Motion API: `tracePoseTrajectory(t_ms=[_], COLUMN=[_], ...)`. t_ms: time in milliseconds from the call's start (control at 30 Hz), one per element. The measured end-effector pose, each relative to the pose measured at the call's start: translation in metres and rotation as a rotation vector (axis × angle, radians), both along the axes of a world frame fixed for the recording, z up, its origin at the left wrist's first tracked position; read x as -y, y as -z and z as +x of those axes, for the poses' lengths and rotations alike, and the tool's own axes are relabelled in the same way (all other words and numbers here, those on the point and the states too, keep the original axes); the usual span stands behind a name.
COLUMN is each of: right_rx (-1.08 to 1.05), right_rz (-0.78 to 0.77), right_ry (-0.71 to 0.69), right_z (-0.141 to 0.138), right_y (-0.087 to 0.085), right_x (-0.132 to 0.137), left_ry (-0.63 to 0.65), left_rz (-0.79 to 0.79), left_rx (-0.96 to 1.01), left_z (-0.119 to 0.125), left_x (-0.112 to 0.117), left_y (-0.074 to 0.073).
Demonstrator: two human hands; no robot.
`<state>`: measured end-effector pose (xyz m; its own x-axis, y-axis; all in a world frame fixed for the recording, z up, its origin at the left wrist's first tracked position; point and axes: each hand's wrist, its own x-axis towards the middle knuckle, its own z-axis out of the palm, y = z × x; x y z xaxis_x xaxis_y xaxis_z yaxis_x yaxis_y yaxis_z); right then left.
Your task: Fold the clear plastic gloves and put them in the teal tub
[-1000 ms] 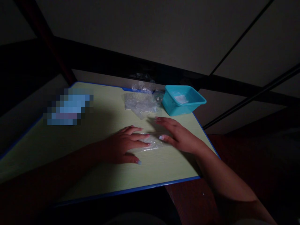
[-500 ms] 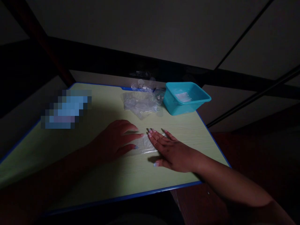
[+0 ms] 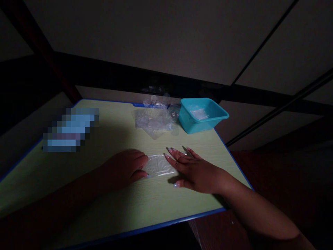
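Observation:
A folded piece of thin clear plastic [image 3: 159,164] lies flat on the table between my hands, wrinkled and shiny. My left hand [image 3: 130,166] is at its left end, the fingers curled in and the thumb below, closed on that edge. Flat across the right part of the plastic rests my right hand [image 3: 194,170], with fingers spread and thumb apart. That hand hides the right end of the piece.
Several clear plastic disposable gloves [image 3: 153,121] lie loosely at the table's back edge. Beside them stands a turquoise basin [image 3: 197,126] with a folded clear piece [image 3: 199,114] inside. A blurred blue object [image 3: 75,126] lies at the left. The pale table [image 3: 145,203] has a blue edge.
My left hand's fingers were stretched out over the plastic; now they are curled closed at its left end, a little further left. More of the plastic shows. My right hand stays flat.

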<state>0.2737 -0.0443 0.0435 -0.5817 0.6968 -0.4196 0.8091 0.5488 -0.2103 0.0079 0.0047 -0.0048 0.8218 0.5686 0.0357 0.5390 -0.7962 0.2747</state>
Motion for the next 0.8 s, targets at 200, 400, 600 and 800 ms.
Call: tracePoseTrajectory(t_ms=[200,400,600,800], right_rx=[0.117,0.156,0.084,-0.056], right_rz=[-0.038,-0.072,-0.053,0.019], right_ry=[0.096,0.131,0.166,0.031], right_z=[-0.008,-0.012,-0.006,-0.003], right_y=[-0.012,-0.011,-0.009,-0.001], right_x=[0.014,0.014,0.011,0.012], left_ry=[0.003,0.013,-0.022,-0.226], left_rz=[-0.038,-0.056,-0.073,-0.183], left_rx=[0.012,0.029,0.045,0.327], left_z=[0.000,0.000,-0.002,-0.006], left_x=[-0.002,-0.003,-0.003,-0.006], left_y=[-0.002,0.001,-0.002,-0.011])
